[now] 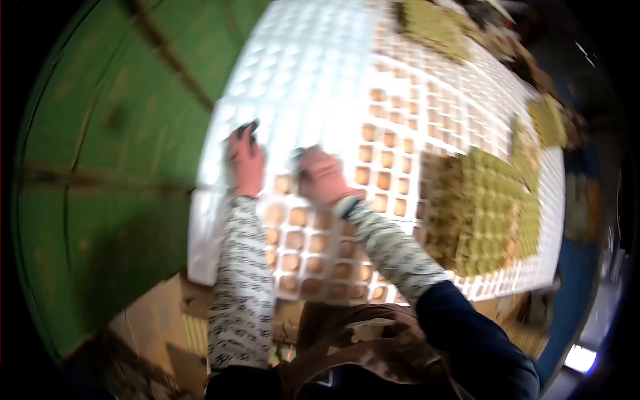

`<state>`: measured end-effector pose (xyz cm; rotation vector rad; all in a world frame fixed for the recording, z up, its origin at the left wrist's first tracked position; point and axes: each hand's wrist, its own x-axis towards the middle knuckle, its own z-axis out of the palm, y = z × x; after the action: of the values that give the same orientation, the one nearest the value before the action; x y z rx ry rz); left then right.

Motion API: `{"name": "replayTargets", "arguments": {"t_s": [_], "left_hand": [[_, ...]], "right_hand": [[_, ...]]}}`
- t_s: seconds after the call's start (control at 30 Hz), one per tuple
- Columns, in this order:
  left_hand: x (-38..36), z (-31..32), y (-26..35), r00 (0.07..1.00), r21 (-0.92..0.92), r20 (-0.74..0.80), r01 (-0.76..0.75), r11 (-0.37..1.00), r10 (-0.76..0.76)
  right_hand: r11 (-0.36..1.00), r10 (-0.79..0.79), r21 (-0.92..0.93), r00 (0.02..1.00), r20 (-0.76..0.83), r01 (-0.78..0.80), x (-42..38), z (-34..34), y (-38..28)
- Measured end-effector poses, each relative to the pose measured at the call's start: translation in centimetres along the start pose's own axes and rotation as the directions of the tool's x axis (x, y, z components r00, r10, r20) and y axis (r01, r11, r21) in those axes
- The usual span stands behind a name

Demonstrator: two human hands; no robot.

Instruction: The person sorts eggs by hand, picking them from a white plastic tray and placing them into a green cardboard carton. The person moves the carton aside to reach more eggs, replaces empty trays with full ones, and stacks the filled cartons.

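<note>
My left hand (pixel 247 163), in a pinkish glove with dark fingertips, is over the left part of a white celled tray (pixel 230 230). Its fingers point forward and look slightly apart, with nothing visible in them. My right hand (pixel 323 177), gloved alike, is low over the same area, to the right of the left one. Motion smears its fingers, so whether they hold anything is hidden. Rows of brown egg-like pieces (pixel 298 217) sit in the cells below and between my forearms. Ahead of both hands, the white cells (pixel 300 87) are washed out by glare.
More brown pieces (pixel 383 160) fill cells to the right. A stack of yellow-green pulp egg trays (pixel 497 210) stands on the right side, with another pulp tray (pixel 433 30) at the back. Green boards (pixel 120 133) border the left edge.
</note>
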<state>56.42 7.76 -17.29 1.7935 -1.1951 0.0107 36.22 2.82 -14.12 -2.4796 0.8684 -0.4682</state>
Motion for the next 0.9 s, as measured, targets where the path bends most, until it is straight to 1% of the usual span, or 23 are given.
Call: {"name": "replayTargets", "arguments": {"t_s": [0.03,0.07,0.1,0.13,0.17,0.2,0.23,0.27,0.3,0.33,0.37,0.43,0.47,0.5,0.53,0.57,0.63,0.67,0.73,0.77,0.8,0.83,0.9], "left_hand": [[-0.6,1.7,-2.5,0.994,0.048,0.101,-0.045,0.998,0.04],[-1.8,4.2,-6.7,0.972,0.042,0.011,-0.236,0.971,0.235],[-1.0,3.4,-4.6,0.978,0.185,0.129,-0.188,0.965,0.166],[-1.4,3.9,-3.6,0.991,0.147,0.042,-0.129,0.981,0.124],[-0.2,2.5,0.5,0.986,0.122,0.159,-0.072,0.99,0.052],[0.3,1.9,5.5,0.986,0.079,0.141,-0.097,0.992,0.085],[0.4,2.4,9.5,0.987,0.001,0.149,-0.054,0.999,0.053],[0.4,3.6,13.0,0.974,-0.087,0.192,-0.103,0.991,0.118],[0.1,5.0,17.0,0.955,-0.172,0.232,-0.144,0.974,0.183],[-0.9,6.0,22.7,0.922,-0.324,0.271,-0.183,0.928,0.276],[-2.4,7.3,28.3,0.88,-0.468,0.298,-0.202,0.86,0.369],[-5.6,9.2,37.2,0.713,-0.508,0.453,-0.288,0.812,0.536],[-7.2,10.8,40.8,0.611,-0.534,0.497,-0.345,0.772,0.616],[-8.0,11.2,44.9,0.489,-0.495,0.494,-0.522,0.695,0.719],[-9.4,12.8,47.4,0.453,-0.51,0.472,-0.559,0.654,0.756],[-10.7,14.3,49.3,0.446,-0.523,0.489,-0.537,0.661,0.75],[-12.6,17.2,52.1,0.401,-0.474,0.545,-0.577,0.665,0.737],[-13.2,18.9,52.3,0.351,-0.452,0.571,-0.621,0.641,0.742],[-14.5,20.9,53.0,0.254,-0.413,0.624,-0.696,0.587,0.739],[-14.8,21.2,52.9,0.387,-0.524,0.611,-0.456,0.719,0.691],[-14.5,20.0,53.3,0.504,-0.609,0.619,-0.175,0.774,0.602],[-14.0,18.9,53.3,0.591,-0.662,0.644,0.112,0.741,0.485],[-12.8,17.4,52.1,0.531,-0.596,0.796,0.602,0.532,0.291]], "right_hand": [[0.986,-0.136,0.062,0.962,-0.236,0.154,-1.0,0.4,0.4],[0.987,-0.082,0.121,0.974,-0.209,0.109,-2.4,-1.4,-0.2],[0.979,-0.007,0.193,0.954,-0.3,0.067,-4.8,-3.6,-1.3],[0.95,0.097,0.313,0.97,-0.224,-0.023,-7.8,-6.3,-1.6],[0.956,0.012,0.288,0.968,-0.252,0.063,-9.9,-10.9,-1.5],[0.982,0.015,0.186,0.969,-0.248,0.032,-12.7,-17.2,-1.8],[0.984,0.155,-0.055,0.969,-0.195,-0.168,-15.6,-23.1,-1.3],[0.973,0.201,-0.047,0.926,-0.321,-0.227,-18.5,-27.0,1.5],[0.916,0.393,0.149,0.76,-0.517,-0.372,-20.9,-30.7,2.7],[0.842,0.467,0.063,0.666,-0.581,-0.535,-24.2,-33.4,7.2],[0.545,0.593,-0.294,0.609,-0.527,-0.785,-26.7,-35.8,9.8],[0.462,0.709,-0.492,0.641,-0.294,-0.738,-28.8,-37.1,15.3],[0.552,0.683,-0.423,0.681,-0.266,-0.719,-29.7,-37.7,17.1],[0.638,0.648,-0.349,0.724,-0.239,-0.686,-30.6,-38.0,18.5],[0.692,0.691,-0.058,0.684,-0.236,-0.719,-32.0,-39.4,19.0],[0.682,0.703,0.472,0.678,-0.214,-0.559,-34.1,-40.5,19.1],[0.298,0.804,0.951,0.556,-0.208,-0.076,-38.9,-42.6,18.1],[0.51,0.699,0.856,0.619,-0.359,-0.079,-40.8,-42.3,19.2],[0.409,0.661,0.895,0.733,-0.157,-0.176,-43.4,-44.2,20.3],[0.429,0.679,0.769,0.731,0.072,-0.474,-44.2,-44.9,20.5],[0.721,0.545,0.539,0.837,-0.052,-0.436,-43.5,-44.0,19.2],[0.914,0.362,0.241,0.923,-0.126,-0.326,-42.6,-42.9,18.0],[0.942,0.33,-0.135,0.922,0.201,-0.308,-41.6,-42.3,18.5]]}}
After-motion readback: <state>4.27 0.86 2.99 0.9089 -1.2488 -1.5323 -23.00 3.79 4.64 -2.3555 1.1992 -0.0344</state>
